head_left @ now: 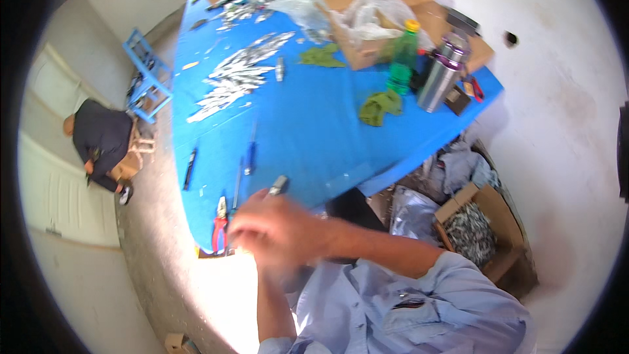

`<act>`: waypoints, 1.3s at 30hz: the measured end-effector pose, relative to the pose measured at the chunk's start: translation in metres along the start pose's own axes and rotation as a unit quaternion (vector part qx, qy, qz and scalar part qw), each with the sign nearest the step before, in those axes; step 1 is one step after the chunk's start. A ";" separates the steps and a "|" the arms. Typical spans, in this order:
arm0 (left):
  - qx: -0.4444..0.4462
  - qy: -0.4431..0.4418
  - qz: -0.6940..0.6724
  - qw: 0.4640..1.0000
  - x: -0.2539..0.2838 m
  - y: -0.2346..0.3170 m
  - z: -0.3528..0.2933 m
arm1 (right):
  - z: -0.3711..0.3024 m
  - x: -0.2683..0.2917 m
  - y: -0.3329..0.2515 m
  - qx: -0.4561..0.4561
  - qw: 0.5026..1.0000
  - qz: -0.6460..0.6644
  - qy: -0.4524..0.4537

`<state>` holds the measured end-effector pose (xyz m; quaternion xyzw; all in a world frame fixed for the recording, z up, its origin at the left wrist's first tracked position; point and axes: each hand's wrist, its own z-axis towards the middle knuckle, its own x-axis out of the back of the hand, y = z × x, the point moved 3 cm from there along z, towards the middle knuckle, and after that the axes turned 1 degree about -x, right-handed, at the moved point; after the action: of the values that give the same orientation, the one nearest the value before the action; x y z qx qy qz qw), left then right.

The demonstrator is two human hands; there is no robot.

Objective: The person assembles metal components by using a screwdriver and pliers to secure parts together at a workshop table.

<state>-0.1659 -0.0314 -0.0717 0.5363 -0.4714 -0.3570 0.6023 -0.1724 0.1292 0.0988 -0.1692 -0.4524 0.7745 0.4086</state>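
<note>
My right hand (288, 224) reaches across my body and overlaps my left hand (267, 266) at the near edge of the blue-covered table (298, 147). Both are smeared by motion, and most of the left hand is hidden, so their fingers do not show clearly. A small silver metal piece (279, 184) appears just beyond the right hand; whether it is held or lies on the table I cannot tell. Just left of the hands lie red-handled pliers (219, 228) and a thin-shafted screwdriver (236, 187). Farther up is a blue-handled screwdriver (250, 157), with a black pen-like tool (190, 169) to its left.
A pile of silver metal parts (239, 78) covers the far left of the table. A green bottle (402, 59), a steel thermos (445, 73) and green cloths (380, 107) stand or lie at right. Below, a carton (514, 233) holds metal pieces. A person (101, 137) bends over at left.
</note>
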 end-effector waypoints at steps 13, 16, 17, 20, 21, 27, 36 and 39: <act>-0.034 0.070 -0.031 0.996 -0.017 -0.020 0.003 | -0.052 0.044 0.152 -0.082 0.924 -0.368 0.067; -0.004 0.064 -0.011 0.998 -0.017 -0.011 0.002 | -0.052 0.045 0.156 -0.086 0.920 -0.379 0.051; 0.016 0.060 -0.010 0.998 -0.018 -0.009 0.001 | -0.053 0.045 0.157 -0.084 0.918 -0.385 0.043; 0.011 0.055 -0.031 0.998 -0.018 -0.014 0.001 | -0.051 0.044 0.154 -0.067 0.916 -0.394 0.045; 0.013 0.052 -0.033 0.998 -0.017 -0.014 0.000 | -0.051 0.044 0.154 -0.070 0.916 -0.392 0.045; 0.010 0.048 -0.061 0.997 -0.013 -0.013 0.000 | -0.050 0.045 0.155 -0.079 0.921 -0.378 0.043; 0.033 0.056 -0.128 0.990 -0.010 -0.005 0.001 | -0.049 0.047 0.153 -0.068 0.922 -0.374 0.067; 0.027 0.061 -0.138 0.988 -0.009 -0.005 0.001 | -0.049 0.048 0.152 -0.068 0.924 -0.370 0.070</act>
<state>-0.1697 -0.0240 -0.0780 0.6326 -0.3648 -0.3903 0.5607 -0.2433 0.1555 -0.0499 -0.0711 -0.5041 0.5218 0.6845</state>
